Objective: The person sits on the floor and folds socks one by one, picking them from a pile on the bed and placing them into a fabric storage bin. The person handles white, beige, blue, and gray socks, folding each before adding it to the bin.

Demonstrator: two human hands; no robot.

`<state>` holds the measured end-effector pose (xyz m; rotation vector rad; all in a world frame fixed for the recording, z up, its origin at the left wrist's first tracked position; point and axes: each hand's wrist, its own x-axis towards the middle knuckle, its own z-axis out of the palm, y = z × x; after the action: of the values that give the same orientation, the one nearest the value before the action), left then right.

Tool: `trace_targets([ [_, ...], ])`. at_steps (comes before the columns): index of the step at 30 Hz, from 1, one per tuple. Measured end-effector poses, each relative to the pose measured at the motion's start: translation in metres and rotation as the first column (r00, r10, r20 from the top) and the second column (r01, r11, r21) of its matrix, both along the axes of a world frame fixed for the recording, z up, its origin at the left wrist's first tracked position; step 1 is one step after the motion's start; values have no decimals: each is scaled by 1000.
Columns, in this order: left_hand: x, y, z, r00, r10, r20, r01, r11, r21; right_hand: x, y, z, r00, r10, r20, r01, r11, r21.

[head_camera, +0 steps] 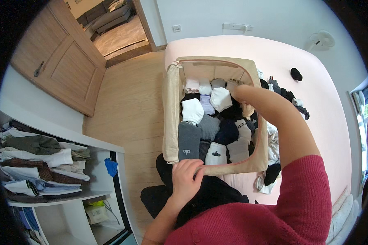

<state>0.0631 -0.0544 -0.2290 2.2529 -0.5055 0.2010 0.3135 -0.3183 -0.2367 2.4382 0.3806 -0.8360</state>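
Observation:
A beige fabric storage box (170, 122) with an oval zipped opening stands in front of me, its lid folded back on the left. Rolled and folded socks fill it, among them a dark grey sock (189, 141), a white sock (218, 153), a ribbed grey sock (209, 127) and a lilac sock (206, 104). My left hand (187, 177) grips the box's near-left rim. My right hand (240, 93) reaches inside at the far right, beside black and beige socks; my wrist hides most of its fingers.
Loose socks (286, 95) lie on the pink-sheeted bed (322, 137), right of the box. A single black sock (296, 74) lies farther off. At left are an open wardrobe (119, 150) with folded clothes and a wooden door (70, 67). A white fan (325, 39) stands by the wall.

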Motion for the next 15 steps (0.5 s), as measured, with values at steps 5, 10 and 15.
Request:
trace_targets([
  [5,3,0,-4,999,-52,-8,52,998,-46,47,-62,-94,954,-229,192,223,973,57],
  [10,4,6,-3,999,-29,14,30,999,-37,18,-29,-67,909,-246,335,160,951,265],
  [15,5,4,-2,997,-68,-28,66,995,-69,7,-32,-66,728,-630,271,490,754,438],
])
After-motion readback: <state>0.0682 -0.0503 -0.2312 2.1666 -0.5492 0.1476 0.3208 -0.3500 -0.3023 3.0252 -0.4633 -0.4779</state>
